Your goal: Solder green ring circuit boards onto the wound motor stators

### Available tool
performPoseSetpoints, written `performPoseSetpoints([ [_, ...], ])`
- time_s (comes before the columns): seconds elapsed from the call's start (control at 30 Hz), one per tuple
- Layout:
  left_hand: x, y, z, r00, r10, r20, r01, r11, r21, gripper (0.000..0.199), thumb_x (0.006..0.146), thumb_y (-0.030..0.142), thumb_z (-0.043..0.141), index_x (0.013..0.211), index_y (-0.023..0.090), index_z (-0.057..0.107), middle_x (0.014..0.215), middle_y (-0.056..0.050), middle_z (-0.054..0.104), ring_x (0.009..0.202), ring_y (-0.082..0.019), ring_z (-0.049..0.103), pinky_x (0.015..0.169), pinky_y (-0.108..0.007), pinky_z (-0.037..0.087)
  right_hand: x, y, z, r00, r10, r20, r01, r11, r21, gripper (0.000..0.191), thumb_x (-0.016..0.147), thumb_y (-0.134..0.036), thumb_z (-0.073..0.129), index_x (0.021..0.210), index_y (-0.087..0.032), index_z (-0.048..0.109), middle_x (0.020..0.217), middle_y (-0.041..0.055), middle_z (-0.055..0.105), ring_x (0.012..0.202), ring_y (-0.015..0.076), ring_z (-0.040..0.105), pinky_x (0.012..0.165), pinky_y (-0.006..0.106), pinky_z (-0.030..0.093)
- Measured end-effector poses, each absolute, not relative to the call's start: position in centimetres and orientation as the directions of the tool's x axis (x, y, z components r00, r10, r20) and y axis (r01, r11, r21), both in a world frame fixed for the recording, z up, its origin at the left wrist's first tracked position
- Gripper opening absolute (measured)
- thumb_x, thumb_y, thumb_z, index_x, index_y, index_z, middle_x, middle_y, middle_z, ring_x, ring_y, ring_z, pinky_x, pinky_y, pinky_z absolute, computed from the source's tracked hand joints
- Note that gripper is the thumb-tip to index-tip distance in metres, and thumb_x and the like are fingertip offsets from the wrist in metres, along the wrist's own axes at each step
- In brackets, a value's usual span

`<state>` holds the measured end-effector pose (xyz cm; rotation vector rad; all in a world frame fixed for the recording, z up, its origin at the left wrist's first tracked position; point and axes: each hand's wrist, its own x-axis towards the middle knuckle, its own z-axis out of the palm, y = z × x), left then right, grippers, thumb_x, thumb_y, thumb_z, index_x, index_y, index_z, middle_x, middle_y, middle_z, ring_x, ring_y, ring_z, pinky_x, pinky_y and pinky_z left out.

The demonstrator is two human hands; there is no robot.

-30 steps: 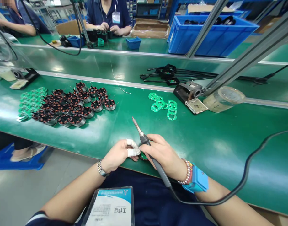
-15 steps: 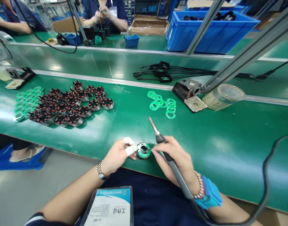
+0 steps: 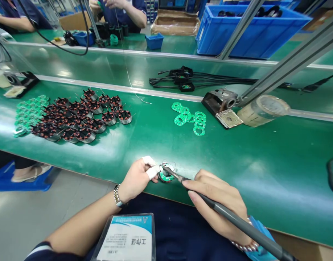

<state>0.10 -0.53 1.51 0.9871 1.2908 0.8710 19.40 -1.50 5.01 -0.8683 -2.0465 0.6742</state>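
My left hand (image 3: 140, 174), with white covers on thumb and forefinger, grips the left edge of a motor stator (image 3: 166, 177) topped by a green ring-shaped circuit board. The stator sits near the table's front edge, and thin wires stick up behind it. In my right hand (image 3: 221, 203) is a soldering iron (image 3: 210, 203), held like a pen. Its metal tip lies over the upper left part of the ring board; whether it touches cannot be made out.
Many wound stators (image 3: 82, 117) stand on the left beside stacked green boards (image 3: 30, 114). Loose ring boards (image 3: 200, 123) lie ahead. An iron stand (image 3: 219, 101) and a plastic jar (image 3: 264, 110) are at the right. Behind are black cables (image 3: 183, 78), a blue bin (image 3: 248, 34) and a co-worker's hands (image 3: 114, 4).
The soldering iron has swung from pointing up, away from the stator, down to its ring board. My right hand shifted right and lower. My left hand keeps its hold.
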Motion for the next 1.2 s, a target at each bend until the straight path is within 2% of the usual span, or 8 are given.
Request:
performPoseSetpoints([
  [0.77, 0.7, -1.1, 1.3, -0.004, 0.959, -0.284, 0.122, 0.282, 0.952, 0.013, 0.066, 0.028, 0.055, 0.062, 0.016, 0.051, 0.052, 0.003, 0.054, 0.052, -0.012, 0.053, 0.053, -0.024, 0.042, 19.3, -1.7, 5.3, -0.483, 0.713, 0.508, 0.327, 0.685, -0.652, 0.023, 0.076, -0.004, 0.051, 0.093, -0.016, 0.061, 0.055, 0.0011, 0.054, 0.053, 0.0134, 0.049, 0.050, 0.027, 0.044],
  [0.9, 0.7, -1.1, 1.4, -0.017, 0.960, -0.279, 0.113, 0.279, 0.954, 0.013, 0.065, 0.027, 0.055, 0.061, 0.017, 0.050, 0.051, 0.003, 0.054, 0.051, -0.011, 0.053, 0.053, -0.023, 0.042, 19.7, -1.5, 4.8, -0.448, 0.720, 0.529, 0.390, 0.690, -0.610, 0.019, 0.081, -0.010, 0.050, 0.098, -0.019, 0.056, 0.062, 0.0015, 0.058, 0.057, 0.0135, 0.055, 0.054, 0.026, 0.048],
  [1.0, 0.9, -1.1, 1.4, -0.030, 0.962, -0.272, 0.108, 0.274, 0.956, 0.013, 0.065, 0.027, 0.055, 0.060, 0.017, 0.049, 0.051, 0.004, 0.053, 0.050, -0.011, 0.053, 0.052, -0.023, 0.043, 19.4, -1.1, 3.5, -0.430, 0.752, 0.500, 0.468, 0.659, -0.588, 0.015, 0.083, -0.014, 0.052, 0.097, -0.020, 0.053, 0.074, 0.0039, 0.063, 0.067, 0.0155, 0.061, 0.062, 0.028, 0.051],
  [1.1, 0.9, -1.1, 1.3, -0.028, 0.967, -0.254, 0.098, 0.256, 0.962, 0.013, 0.066, 0.026, 0.056, 0.060, 0.016, 0.049, 0.052, 0.004, 0.053, 0.051, -0.011, 0.053, 0.052, -0.023, 0.044, 18.4, -0.7, 1.9, -0.484, 0.757, 0.439, 0.464, 0.648, -0.604, 0.030, 0.079, -0.026, 0.060, 0.105, -0.019, 0.047, 0.097, 0.0104, 0.062, 0.089, 0.0215, 0.061, 0.075, 0.034, 0.053],
  [1.2, 0.5, -1.0, 1.2, 0.024, 0.964, -0.264, 0.111, 0.259, 0.959, 0.013, 0.069, 0.026, 0.056, 0.063, 0.016, 0.050, 0.054, 0.003, 0.055, 0.053, -0.011, 0.056, 0.054, -0.023, 0.046, 17.5, -0.3, 0.7, -0.511, 0.768, 0.386, 0.461, 0.624, -0.631, 0.035, 0.078, -0.027, 0.060, 0.108, -0.019, 0.043, 0.101, 0.0116, 0.060, 0.092, 0.0228, 0.060, 0.077, 0.036, 0.052],
])
